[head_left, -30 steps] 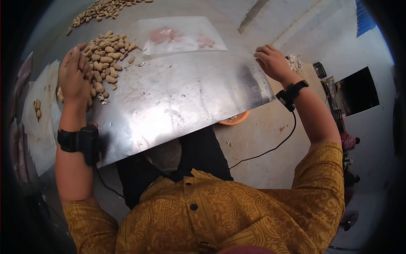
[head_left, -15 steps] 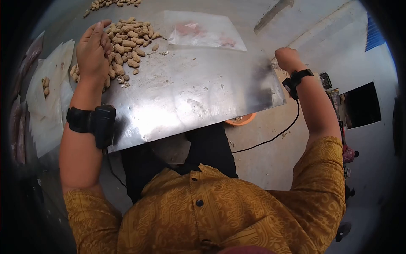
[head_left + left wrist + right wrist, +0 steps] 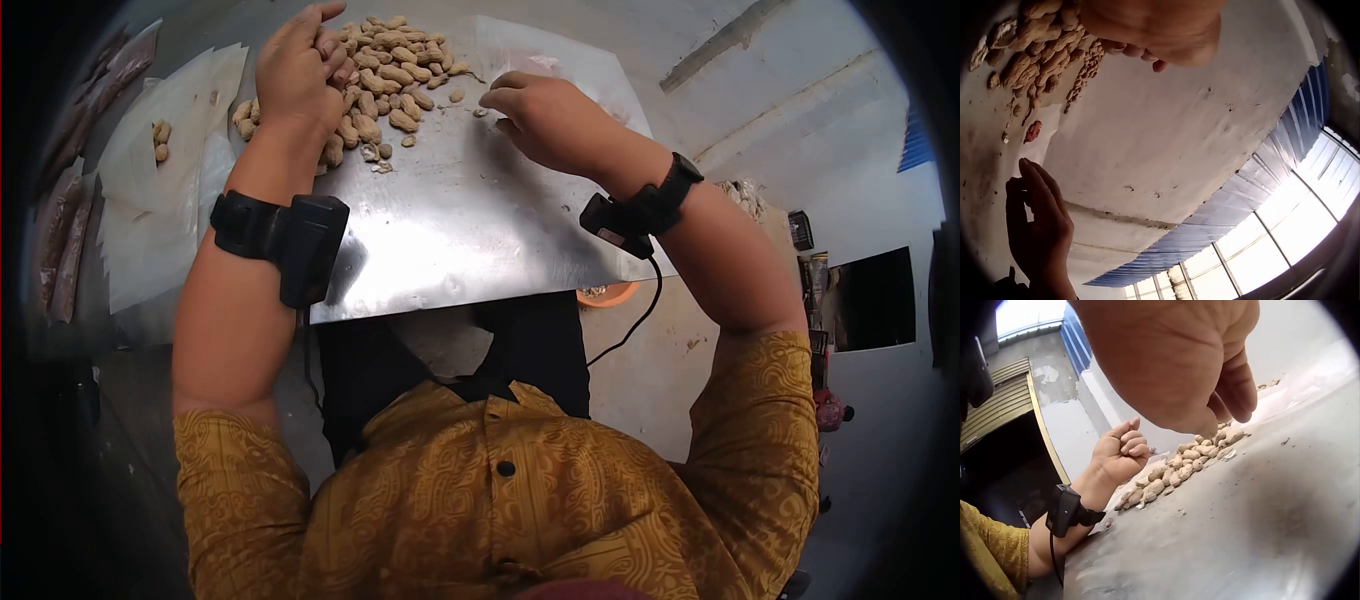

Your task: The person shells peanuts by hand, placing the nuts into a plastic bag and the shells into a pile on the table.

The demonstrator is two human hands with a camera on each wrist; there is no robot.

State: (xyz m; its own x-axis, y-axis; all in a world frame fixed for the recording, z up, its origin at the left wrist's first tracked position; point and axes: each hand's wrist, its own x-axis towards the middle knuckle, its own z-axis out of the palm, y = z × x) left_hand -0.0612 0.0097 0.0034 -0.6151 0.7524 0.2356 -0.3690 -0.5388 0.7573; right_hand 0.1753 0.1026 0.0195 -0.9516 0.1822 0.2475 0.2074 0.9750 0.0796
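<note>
A heap of unshelled peanuts (image 3: 400,75) lies on a shiny metal-topped table (image 3: 450,235). At the heap's left side is my left hand (image 3: 300,80), raised with its fingers curled in. In the right wrist view the left hand (image 3: 1124,450) has its thumb against the curled index finger, and nothing shows in its grasp; the inside of the palm is hidden. My right hand (image 3: 555,120) hovers over the table right of the heap, palm down, fingers loosely bent and thumb apart. Small shell bits (image 3: 480,112) lie right under its fingertips.
Behind the right hand lies a clear plastic sheet (image 3: 530,45) with reddish kernels (image 3: 1033,132). Plastic bags (image 3: 170,190) with a few peanuts (image 3: 161,140) on top are at the left. An orange bowl (image 3: 612,294) stands below the table's front edge. A cable (image 3: 640,320) trails from the right wrist camera.
My right hand has come from beyond the table's right end leftward to near the heap, its fist loosening. The left hand stays beside the peanuts while the head view shifts.
</note>
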